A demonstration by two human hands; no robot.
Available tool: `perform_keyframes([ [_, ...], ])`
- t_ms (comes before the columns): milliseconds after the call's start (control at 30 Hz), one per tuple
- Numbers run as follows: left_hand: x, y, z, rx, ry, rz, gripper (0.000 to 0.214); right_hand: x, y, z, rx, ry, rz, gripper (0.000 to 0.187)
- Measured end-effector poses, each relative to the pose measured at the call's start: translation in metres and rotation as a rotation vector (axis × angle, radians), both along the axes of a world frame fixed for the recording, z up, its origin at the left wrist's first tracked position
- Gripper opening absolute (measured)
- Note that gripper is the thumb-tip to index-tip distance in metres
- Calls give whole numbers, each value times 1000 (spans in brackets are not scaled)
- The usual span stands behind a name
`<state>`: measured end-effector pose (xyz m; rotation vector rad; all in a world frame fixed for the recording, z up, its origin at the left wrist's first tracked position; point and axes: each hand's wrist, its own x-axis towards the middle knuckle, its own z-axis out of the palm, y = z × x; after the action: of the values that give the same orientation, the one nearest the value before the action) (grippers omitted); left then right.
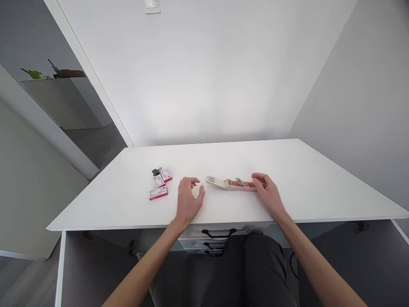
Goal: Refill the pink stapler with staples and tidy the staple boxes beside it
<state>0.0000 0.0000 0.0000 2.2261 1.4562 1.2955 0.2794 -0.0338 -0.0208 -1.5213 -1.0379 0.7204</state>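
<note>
A narrow pink and cream case (244, 187) lies on the white table with its lid folded out to the left. On the lid is a square printed code. Small reddish pieces sit in its compartments, along with a shiny metal piece (240, 182) too small to name. My right hand (267, 194) has its fingers curled around the case's right end, which they partly hide. Left of the lid, my left hand (188, 200) rests at the table, thumb and fingers apart, holding nothing.
Several small red and white boxes (158, 192) lie on the table's left side, beside a small dark clip-like object (156, 171). White drawers with black handles (219, 233) are below the front edge. A white wall (207, 76) rises behind the table.
</note>
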Motion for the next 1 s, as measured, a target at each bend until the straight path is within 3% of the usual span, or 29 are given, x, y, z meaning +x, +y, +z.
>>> perform_keyframes([
  [233, -89, 10, 1, 61, 286, 270, 36, -1, 0, 1, 19, 12, -14, 32],
  [400, -126, 7, 2, 37, 447, 397, 53, -1, -1, 2, 19, 18, -20, 32],
  [667, -146, 0, -3, -57, 522, 435, 59, 0, -1, -1, 14, 17, -25, 32],
  [1000, -138, -3, -2, -65, 431, 315, 49, -1, 0, -1, 22, 16, -33, 30],
])
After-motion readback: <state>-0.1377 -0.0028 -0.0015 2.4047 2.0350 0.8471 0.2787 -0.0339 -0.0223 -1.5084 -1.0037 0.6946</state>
